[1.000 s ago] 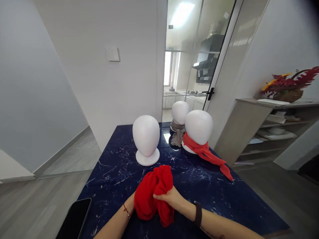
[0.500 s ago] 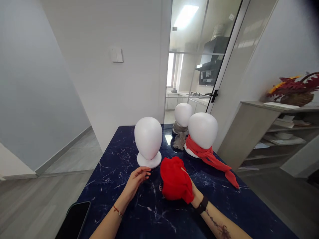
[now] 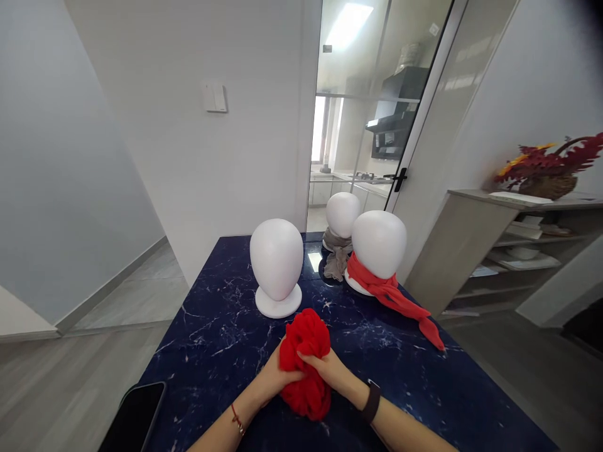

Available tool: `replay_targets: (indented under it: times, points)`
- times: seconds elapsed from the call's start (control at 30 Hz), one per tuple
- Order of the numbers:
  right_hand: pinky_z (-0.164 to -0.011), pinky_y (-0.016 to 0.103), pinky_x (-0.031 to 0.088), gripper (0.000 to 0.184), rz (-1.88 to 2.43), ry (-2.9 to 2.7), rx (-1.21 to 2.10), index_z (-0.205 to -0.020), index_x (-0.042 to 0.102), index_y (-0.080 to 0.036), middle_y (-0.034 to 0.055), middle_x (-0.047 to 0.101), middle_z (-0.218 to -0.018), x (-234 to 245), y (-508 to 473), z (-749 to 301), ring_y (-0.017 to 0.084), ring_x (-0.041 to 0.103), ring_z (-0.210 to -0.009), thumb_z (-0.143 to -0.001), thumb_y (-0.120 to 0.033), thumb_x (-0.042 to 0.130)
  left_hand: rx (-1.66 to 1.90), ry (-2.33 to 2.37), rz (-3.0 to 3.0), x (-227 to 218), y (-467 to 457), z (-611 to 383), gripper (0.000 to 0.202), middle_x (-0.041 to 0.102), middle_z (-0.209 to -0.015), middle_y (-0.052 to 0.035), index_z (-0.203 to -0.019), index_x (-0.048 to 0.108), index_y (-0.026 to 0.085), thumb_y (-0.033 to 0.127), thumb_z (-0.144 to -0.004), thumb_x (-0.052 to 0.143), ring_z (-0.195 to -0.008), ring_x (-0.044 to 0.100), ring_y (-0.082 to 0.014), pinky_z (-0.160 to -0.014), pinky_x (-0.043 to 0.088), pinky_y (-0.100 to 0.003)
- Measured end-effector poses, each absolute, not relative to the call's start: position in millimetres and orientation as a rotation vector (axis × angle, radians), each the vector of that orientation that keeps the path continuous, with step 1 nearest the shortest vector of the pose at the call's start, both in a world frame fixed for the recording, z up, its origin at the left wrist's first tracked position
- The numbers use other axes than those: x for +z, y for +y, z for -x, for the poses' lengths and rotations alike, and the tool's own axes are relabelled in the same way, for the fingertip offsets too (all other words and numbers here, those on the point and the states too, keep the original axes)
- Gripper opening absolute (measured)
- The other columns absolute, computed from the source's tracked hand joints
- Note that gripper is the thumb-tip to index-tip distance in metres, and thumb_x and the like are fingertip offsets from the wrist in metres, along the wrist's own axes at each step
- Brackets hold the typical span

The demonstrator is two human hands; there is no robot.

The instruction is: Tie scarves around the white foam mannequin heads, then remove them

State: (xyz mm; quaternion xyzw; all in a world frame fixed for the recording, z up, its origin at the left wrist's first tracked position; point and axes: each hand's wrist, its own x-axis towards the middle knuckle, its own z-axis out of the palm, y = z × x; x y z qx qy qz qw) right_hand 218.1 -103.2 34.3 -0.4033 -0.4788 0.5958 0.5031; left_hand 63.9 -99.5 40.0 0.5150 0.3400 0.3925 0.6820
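Observation:
A bunched bright red scarf (image 3: 308,333) is gripped between both of my hands over the near middle of the table. My left hand (image 3: 276,375) holds it from the left, thumb across the cloth and the other fingers hidden by it. From the right, my right hand (image 3: 326,366) is closed on the same cloth, its thumb pressed on top. Just beyond the scarf stands a bare white mannequin head (image 3: 277,258) on a round base. To its right, another white head (image 3: 379,243) wears a coral-red scarf (image 3: 391,294) knotted at the neck, one end trailing on the table.
Behind, a third white head (image 3: 343,214) has a grey-brown scarf (image 3: 336,260) round its neck. A phone (image 3: 133,417) lies at the table's near left edge. The dark blue marbled table (image 3: 211,339) stands by a glass door; a shelf unit (image 3: 452,242) is to the right.
My left hand has moved from beside the bare head's base onto the red scarf. My right hand has brought the scarf nearer and left, and the cloth is now bunched between both hands.

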Motion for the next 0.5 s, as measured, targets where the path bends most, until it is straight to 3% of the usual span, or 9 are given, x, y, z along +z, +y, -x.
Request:
replay_targets:
  times: [0.13,0.2,0.3,0.4,0.5]
  points:
    - [-0.105,0.044,0.037,0.048,0.924,-1.308,1.331,-0.113,0.061,-0.026,0.0064,0.061,-0.120,45,-105,-217,0.026,0.055,-0.115,-0.068,-0.034,0.074,0.960,0.914,-1.139,44,-95,-65,0.056,0.061,-0.124,-0.0131,-0.114,0.060,0.018,0.029,-0.063,0.077,-0.116,0.054,-0.0306,-0.103,0.038,-0.045]
    - [-0.107,0.042,0.035,0.065,0.929,-1.376,1.209,-0.124,0.052,-0.026,0.0067,0.055,-0.128,51,-110,-215,0.024,0.052,-0.119,-0.064,-0.028,0.077,0.967,0.974,-1.090,46,-95,-65,0.047,0.062,-0.122,-0.0118,-0.111,0.062,0.018,0.033,-0.068,0.072,-0.115,0.055,-0.0297,-0.100,0.042,-0.043]
    - [-0.108,0.039,0.033,0.092,0.933,-1.420,1.161,-0.132,0.041,-0.027,0.0071,0.046,-0.137,54,-117,-211,0.024,0.047,-0.123,-0.051,-0.021,0.084,0.897,0.967,-0.946,44,-96,-64,0.036,0.069,-0.110,-0.0080,-0.105,0.064,0.018,0.025,-0.070,0.068,-0.104,0.062,-0.0261,-0.093,0.046,-0.038]
    - [-0.103,0.039,0.039,0.077,0.888,-1.484,1.239,-0.125,0.049,-0.025,0.0072,0.053,-0.130,53,-119,-210,0.024,0.053,-0.115,-0.056,-0.020,0.081,0.699,0.868,-0.767,40,-97,-56,0.023,0.072,-0.082,-0.0069,-0.090,0.066,0.014,0.018,-0.067,0.062,-0.083,0.068,-0.0231,-0.084,0.050,-0.037]
    - [-0.101,0.042,0.041,0.051,0.922,-1.403,1.265,-0.113,0.060,-0.024,0.0063,0.061,-0.119,52,-113,-212,0.026,0.057,-0.109,-0.064,-0.023,0.074,0.573,0.626,-0.740,46,-93,-41,0.032,0.070,-0.089,-0.0087,-0.097,0.065,0.014,0.016,-0.065,0.062,-0.089,0.067,-0.0246,-0.085,0.049,-0.041]
